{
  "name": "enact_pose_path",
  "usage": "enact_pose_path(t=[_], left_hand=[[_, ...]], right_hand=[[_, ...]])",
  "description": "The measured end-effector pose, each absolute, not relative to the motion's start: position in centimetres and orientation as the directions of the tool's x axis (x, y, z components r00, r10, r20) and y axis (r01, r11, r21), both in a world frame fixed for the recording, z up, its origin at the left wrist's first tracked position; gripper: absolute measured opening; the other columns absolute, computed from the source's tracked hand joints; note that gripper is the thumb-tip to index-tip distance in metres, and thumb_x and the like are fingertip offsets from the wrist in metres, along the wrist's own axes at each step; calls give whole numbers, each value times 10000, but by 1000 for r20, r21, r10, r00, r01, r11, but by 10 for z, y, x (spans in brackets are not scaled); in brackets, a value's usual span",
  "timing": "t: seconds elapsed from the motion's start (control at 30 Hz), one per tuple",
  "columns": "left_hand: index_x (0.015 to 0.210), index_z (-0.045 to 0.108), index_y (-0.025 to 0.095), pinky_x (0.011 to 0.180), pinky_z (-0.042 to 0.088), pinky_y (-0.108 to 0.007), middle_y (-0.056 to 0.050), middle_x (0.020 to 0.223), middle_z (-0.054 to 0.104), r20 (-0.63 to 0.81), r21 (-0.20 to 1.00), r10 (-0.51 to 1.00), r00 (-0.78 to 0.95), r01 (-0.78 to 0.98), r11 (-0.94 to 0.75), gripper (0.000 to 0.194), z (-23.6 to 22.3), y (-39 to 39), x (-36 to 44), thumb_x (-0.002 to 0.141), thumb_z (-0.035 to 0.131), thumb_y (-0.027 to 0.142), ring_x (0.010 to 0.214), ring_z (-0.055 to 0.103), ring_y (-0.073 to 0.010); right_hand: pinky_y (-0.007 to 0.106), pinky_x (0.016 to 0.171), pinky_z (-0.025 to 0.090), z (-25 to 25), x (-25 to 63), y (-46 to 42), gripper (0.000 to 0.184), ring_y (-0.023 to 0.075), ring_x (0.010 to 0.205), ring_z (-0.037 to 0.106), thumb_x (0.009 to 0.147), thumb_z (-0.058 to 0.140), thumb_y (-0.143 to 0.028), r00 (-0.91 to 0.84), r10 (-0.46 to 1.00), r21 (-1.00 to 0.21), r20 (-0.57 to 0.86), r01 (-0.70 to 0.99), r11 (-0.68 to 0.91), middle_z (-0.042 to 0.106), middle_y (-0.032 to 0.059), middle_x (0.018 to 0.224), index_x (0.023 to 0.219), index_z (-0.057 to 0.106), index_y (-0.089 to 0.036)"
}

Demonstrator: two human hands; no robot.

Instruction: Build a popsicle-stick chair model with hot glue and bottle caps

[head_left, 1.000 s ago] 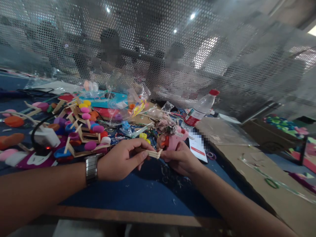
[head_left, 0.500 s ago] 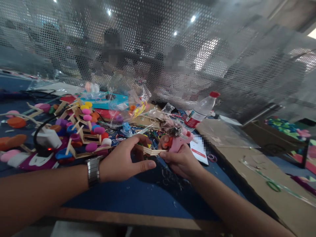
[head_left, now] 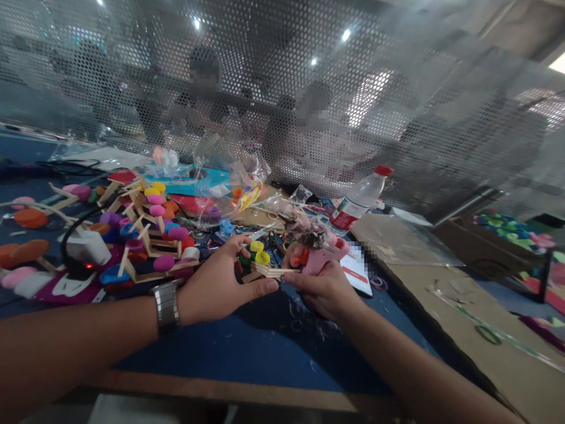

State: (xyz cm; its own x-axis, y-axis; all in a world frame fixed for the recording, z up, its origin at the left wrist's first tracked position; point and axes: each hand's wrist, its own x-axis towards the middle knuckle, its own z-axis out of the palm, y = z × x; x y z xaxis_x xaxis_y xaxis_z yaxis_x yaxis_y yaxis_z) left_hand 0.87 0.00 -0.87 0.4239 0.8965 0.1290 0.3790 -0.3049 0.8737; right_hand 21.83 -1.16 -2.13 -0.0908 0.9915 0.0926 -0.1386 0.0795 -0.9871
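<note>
My right hand (head_left: 324, 288) is closed round a pink glue gun (head_left: 327, 254) with an orange trigger and a clump of grey fuzz at its front. Its thumb and fingertips also pinch the end of a small frame of pale wooden sticks (head_left: 271, 272). To the left, my left hand (head_left: 220, 277) is open, thumb and fingers spread around the frame's other end. Yellow round caps (head_left: 262, 258) show just above the sticks, between the two hands. Whether the left fingers touch the frame cannot be made out.
A pile of wooden stick pieces with coloured round caps (head_left: 163, 263) covers the left, near a white plug (head_left: 88, 247) with a cable. Behind stand a red-capped bottle (head_left: 359, 197) and a perforated screen (head_left: 282, 76). A phone (head_left: 355, 271) and cardboard (head_left: 441, 300) lie right.
The left fingers have spread and drawn back, and the yellow caps have come into view beside them. The right hand keeps its hold on the glue gun and stick frame.
</note>
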Motion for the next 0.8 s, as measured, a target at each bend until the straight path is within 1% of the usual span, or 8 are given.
enact_pose_path(t=[0.1,0.17,0.27,0.33,0.4,0.5,0.63,0.8], left_hand=[[1299,459,193,768,514,-387,-67,1013,653,78,887,894,442,378,-264,681,-12,1,9,791,707,573,839,634,-229],[1297,453,195,758,516,-381,-56,979,655,48,912,891,451,344,-223,676,-15,1,10,789,714,555,832,639,-224],[1286,445,193,797,524,-386,-48,965,649,34,946,886,463,271,-178,667,-19,2,11,778,738,510,877,648,-224],[1282,437,190,838,525,-398,-51,987,643,35,958,883,468,236,-163,657,-19,2,11,776,744,477,896,649,-220],[1308,414,190,869,527,-412,-57,1025,630,41,964,885,464,215,-158,691,-17,2,12,764,757,443,911,647,-217],[1328,407,195,885,531,-424,-58,1048,610,93,961,887,453,194,-200,732,-14,2,12,736,782,406,925,644,-221],[1290,451,219,907,535,-430,-61,1081,606,189,949,888,419,152,-275,681,-13,2,12,720,798,351,963,650,-232],[1262,487,212,978,531,-451,-103,1208,611,282,933,884,374,106,-342,657,-14,2,13,704,824,296,1103,641,-275]], right_hand=[[295,611,418,-25,220,-11,350,142,660,504,554,899,-266,-114,989,-987,92,-143,75,586,-13,712,756,618,-212],[296,620,420,-27,220,-11,357,142,667,508,552,903,-263,-124,989,-986,76,-154,57,592,-13,722,766,622,-214],[305,633,431,-27,220,-12,360,148,680,518,549,905,-260,-135,989,-984,53,-174,29,594,-12,732,771,623,-219],[310,631,433,-26,220,-13,354,151,679,519,552,903,-259,-139,989,-985,49,-170,25,595,-9,732,762,621,-222],[313,625,432,-25,220,-13,353,151,669,518,552,904,-265,-134,990,-987,50,-156,29,597,-7,728,755,618,-223],[315,628,441,-26,220,-13,368,156,670,531,538,906,-268,-122,992,-990,34,-142,16,611,-4,734,770,625,-221],[317,644,466,-27,220,-13,357,165,685,556,534,899,-257,-135,990,-988,29,-154,8,630,-1,747,773,635,-223],[342,690,498,-28,220,-13,326,189,725,595,559,889,-268,-162,986,-991,38,-129,17,654,9,766,771,644,-230]])
